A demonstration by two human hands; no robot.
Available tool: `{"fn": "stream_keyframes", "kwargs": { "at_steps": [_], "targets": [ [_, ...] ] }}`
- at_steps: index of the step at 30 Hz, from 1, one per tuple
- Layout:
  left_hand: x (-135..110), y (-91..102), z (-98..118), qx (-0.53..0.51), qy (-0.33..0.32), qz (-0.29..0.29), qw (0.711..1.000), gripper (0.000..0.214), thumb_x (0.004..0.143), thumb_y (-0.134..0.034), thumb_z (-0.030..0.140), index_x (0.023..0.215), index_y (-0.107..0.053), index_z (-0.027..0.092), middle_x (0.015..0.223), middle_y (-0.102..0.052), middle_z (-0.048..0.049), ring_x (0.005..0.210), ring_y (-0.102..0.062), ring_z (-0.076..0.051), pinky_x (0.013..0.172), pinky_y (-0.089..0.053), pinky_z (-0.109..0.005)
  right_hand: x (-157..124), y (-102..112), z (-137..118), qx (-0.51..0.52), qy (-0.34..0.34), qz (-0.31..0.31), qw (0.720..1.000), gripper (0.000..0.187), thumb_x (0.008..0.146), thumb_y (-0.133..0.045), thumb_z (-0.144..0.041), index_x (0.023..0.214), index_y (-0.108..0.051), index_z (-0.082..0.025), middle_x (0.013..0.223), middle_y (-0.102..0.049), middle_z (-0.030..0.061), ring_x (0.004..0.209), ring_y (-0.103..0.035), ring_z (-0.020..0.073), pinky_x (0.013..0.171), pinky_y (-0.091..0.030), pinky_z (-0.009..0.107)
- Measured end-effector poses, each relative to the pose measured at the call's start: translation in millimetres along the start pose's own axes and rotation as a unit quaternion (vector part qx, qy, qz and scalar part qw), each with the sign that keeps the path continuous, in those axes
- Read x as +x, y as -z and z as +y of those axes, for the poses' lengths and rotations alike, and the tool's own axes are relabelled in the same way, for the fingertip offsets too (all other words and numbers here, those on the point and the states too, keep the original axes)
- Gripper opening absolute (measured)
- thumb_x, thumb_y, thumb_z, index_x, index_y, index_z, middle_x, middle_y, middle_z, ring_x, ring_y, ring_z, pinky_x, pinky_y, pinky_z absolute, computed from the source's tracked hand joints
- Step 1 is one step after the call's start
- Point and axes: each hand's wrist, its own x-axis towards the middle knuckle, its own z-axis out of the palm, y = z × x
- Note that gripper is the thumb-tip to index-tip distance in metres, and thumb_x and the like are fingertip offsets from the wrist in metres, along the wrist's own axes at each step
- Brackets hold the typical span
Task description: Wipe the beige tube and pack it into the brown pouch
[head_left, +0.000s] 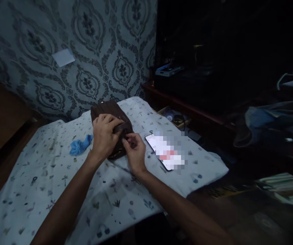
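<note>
A brown leather-like bag (106,108) lies on a white patterned cloth (67,204), with metal fittings at its edges. My left hand (105,134) rests over the top of the bag, its fingers curled round a strap or flap. Close beside it, at the bag's right side, my right hand (136,151) has thumb and forefinger pinched together against the bag. What sits between those fingertips is too small and dark to make out. A crumpled blue cloth (80,145) lies left of my left hand. To the right of my right hand is a phone (151,141) with its screen lit.
Patterned wallpaper (90,81) rises behind the cloth-covered surface, with a white card (63,58) on it. At the right back stands a small open box (175,119) of odds and ends. Further right, dim clutter includes a blue-grey fabric item (257,120).
</note>
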Motion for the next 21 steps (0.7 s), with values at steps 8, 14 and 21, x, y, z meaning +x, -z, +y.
{"fn": "stream_keyframes", "kwargs": {
  "at_steps": [8,14,21],
  "targets": [
    [6.5,-6.5,-0.4,-0.030,0.050,0.007,0.998,0.008,0.086,-0.071,0.025,0.079,-0.070,0.023,0.088,-0.067,-0.0037,0.098,-0.055,-0.026,0.088,-0.044,-0.042,2.0,-2.6,3.9,0.042,-0.115,0.037,0.992,0.038,0.062,-0.079,-0.049,0.064,-0.052,-0.022,0.054,-0.048,-0.0084,0.052,-0.044,0.0087,0.051,-0.037,0.022],
    [6.2,-11.9,-2.9,-0.087,0.082,0.065,0.991,0.014,0.084,-0.069,0.023,0.073,-0.062,0.022,0.085,-0.065,-0.0019,0.095,-0.056,-0.023,0.089,-0.045,-0.041,0.6,-5.1,5.2,0.083,-0.190,0.011,0.978,0.052,0.058,-0.081,-0.060,0.058,-0.043,-0.024,0.041,-0.044,-0.0098,0.038,-0.040,0.0074,0.038,-0.029,0.020],
    [2.4,-11.4,-2.3,-0.116,0.078,0.060,0.988,0.010,0.083,-0.069,0.024,0.075,-0.063,0.023,0.091,-0.066,-0.0035,0.101,-0.057,-0.025,0.093,-0.044,-0.044,0.7,-4.9,0.3,0.102,-0.209,0.014,0.972,0.053,0.054,-0.084,-0.057,0.058,-0.045,-0.023,0.042,-0.046,-0.0099,0.038,-0.042,0.0066,0.037,-0.031,0.018]
  ]
}}
